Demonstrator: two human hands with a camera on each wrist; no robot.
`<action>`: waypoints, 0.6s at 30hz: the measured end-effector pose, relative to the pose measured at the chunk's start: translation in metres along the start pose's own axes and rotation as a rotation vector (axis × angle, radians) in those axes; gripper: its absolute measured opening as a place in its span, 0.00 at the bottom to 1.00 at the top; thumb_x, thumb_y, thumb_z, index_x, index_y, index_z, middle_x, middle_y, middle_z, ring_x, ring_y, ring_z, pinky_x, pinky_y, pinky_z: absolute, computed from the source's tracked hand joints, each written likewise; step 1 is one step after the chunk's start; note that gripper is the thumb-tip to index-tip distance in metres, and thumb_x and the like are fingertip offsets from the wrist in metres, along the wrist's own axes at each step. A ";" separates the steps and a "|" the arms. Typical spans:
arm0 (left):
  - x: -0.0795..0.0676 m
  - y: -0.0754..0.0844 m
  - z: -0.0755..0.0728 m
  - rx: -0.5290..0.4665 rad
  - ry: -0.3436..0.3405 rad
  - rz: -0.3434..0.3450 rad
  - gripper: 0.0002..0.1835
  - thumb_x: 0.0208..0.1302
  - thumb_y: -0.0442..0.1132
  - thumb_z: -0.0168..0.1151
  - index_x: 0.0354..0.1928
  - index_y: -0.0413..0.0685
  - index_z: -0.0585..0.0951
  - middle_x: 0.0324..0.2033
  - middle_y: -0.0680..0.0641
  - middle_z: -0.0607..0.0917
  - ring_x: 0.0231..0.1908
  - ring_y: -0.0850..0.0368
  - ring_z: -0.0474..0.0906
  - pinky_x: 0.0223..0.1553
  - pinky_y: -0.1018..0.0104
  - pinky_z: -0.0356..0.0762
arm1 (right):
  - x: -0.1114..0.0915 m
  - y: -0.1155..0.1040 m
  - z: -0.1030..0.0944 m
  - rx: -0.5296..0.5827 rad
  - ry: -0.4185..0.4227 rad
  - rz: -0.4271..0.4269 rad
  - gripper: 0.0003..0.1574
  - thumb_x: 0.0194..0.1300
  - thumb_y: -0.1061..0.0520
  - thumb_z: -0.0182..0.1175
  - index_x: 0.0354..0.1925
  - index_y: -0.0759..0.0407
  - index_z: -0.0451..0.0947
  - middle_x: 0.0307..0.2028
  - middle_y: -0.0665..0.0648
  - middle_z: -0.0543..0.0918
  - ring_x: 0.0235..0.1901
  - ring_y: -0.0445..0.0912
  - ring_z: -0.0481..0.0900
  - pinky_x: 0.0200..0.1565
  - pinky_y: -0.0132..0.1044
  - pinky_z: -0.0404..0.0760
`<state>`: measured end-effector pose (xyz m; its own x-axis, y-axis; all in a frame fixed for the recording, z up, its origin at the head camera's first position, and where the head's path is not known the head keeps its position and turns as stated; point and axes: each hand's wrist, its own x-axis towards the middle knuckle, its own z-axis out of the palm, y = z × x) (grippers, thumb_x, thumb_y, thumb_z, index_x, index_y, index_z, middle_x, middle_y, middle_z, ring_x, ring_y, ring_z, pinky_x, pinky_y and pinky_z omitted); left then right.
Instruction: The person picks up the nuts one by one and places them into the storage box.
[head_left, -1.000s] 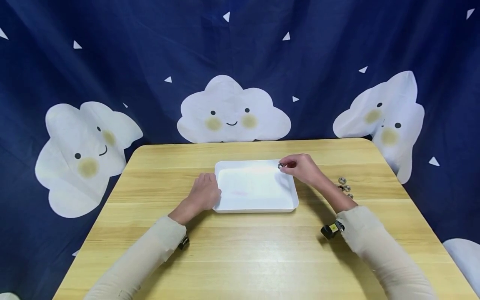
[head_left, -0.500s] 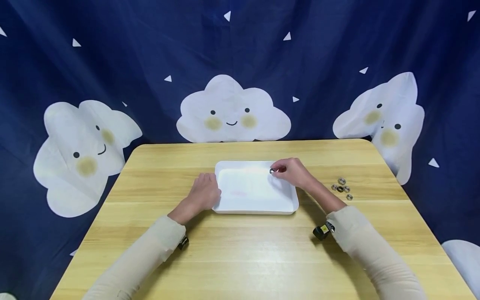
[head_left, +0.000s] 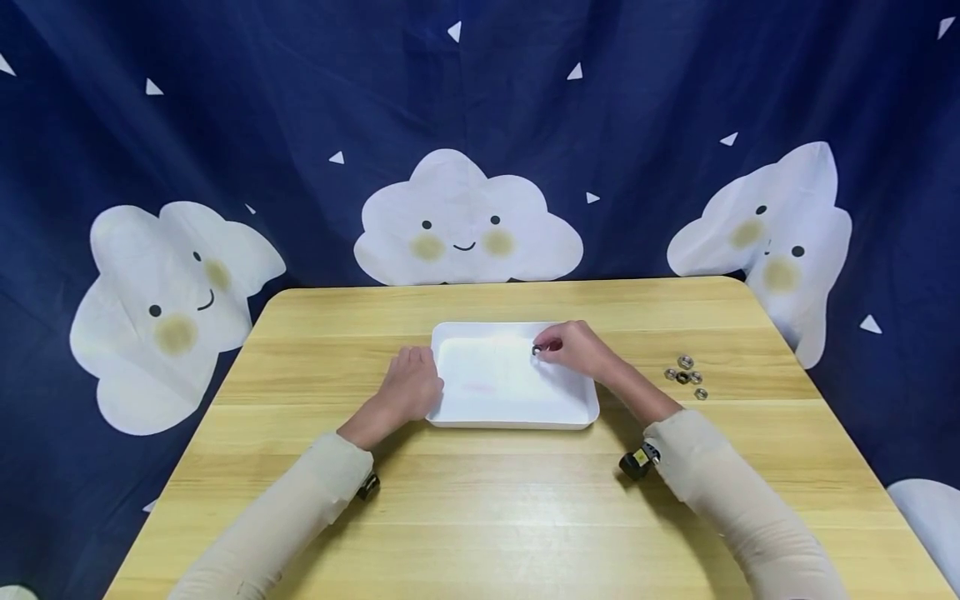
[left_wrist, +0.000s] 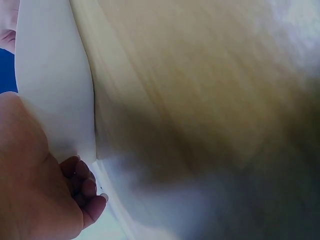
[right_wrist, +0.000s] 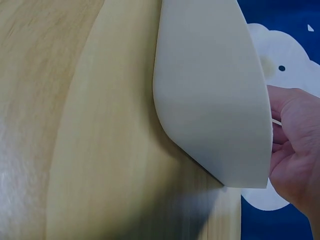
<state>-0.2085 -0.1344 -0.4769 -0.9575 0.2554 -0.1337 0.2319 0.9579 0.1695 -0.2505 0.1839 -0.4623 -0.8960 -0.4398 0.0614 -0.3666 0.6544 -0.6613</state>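
A shallow white rectangular tray (head_left: 495, 392) lies on the wooden table. At its left side, my left hand (head_left: 408, 385) grips the rim; the left wrist view shows curled fingers (left_wrist: 86, 187) against the tray's outer wall. My right hand (head_left: 576, 348) reaches over the tray's back right part, pinching a small metal nut (head_left: 536, 350) between thumb and fingertips. From the right wrist, the tray wall (right_wrist: 210, 95) hides the nut and the fingertips.
Several metal nuts (head_left: 686, 362) lie in a loose group on the table (head_left: 495, 508), to the right of the tray and beyond my right forearm; one of them (head_left: 682, 377) looks darker. A dark blue curtain (head_left: 300, 83) with cloud prints hangs behind the table.
My right hand has moved left and slightly toward me with the nut, from the tray's back right corner to farther over its inside. The left hand stays at the rim.
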 end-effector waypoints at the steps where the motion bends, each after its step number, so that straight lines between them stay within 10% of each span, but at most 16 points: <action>1: 0.000 0.000 0.000 0.000 0.000 0.000 0.19 0.73 0.45 0.49 0.52 0.33 0.68 0.43 0.41 0.70 0.45 0.44 0.62 0.48 0.56 0.63 | 0.000 0.000 0.001 0.000 -0.002 -0.006 0.12 0.63 0.64 0.70 0.46 0.63 0.89 0.41 0.59 0.91 0.40 0.46 0.86 0.45 0.38 0.84; 18: -0.002 0.001 -0.001 0.017 -0.006 -0.002 0.18 0.73 0.45 0.48 0.50 0.34 0.67 0.41 0.41 0.69 0.44 0.45 0.61 0.47 0.56 0.62 | 0.004 0.001 0.007 -0.091 -0.008 -0.094 0.09 0.62 0.63 0.72 0.42 0.63 0.90 0.37 0.58 0.91 0.36 0.45 0.84 0.42 0.36 0.83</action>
<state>-0.2068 -0.1343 -0.4760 -0.9570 0.2540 -0.1402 0.2325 0.9605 0.1529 -0.2521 0.1784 -0.4680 -0.8545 -0.5069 0.1140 -0.4708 0.6628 -0.5822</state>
